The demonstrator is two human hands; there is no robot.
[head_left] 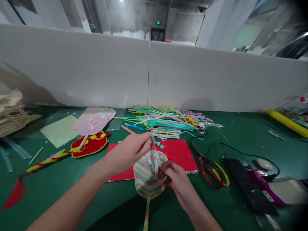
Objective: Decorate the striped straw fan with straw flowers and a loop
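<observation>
A round fan point(144, 179) with wavy pastel stripes, seemingly made of pipe cleaners, is held above the green table, its striped handle point(147, 213) pointing toward me. My right hand point(173, 176) grips the fan's right edge with curled fingers, some hidden by the hand itself. My left hand point(141, 144) is over the fan's top edge, thumb and forefinger pinched. Below that pinch hangs a whitish ring of tape point(156, 163), in front of the striped face. The ring's right side comes close to my right fingertips; contact there is unclear.
Beneath the fan lies a red board point(185, 157). Pipe cleaners point(163, 120) are piled behind it. To the left are a red-and-yellow fan point(92, 148) and a purple fan point(96, 123). Red-and-yellow-handled pliers point(214, 173), a cable and a purple tool point(264, 186) lie right.
</observation>
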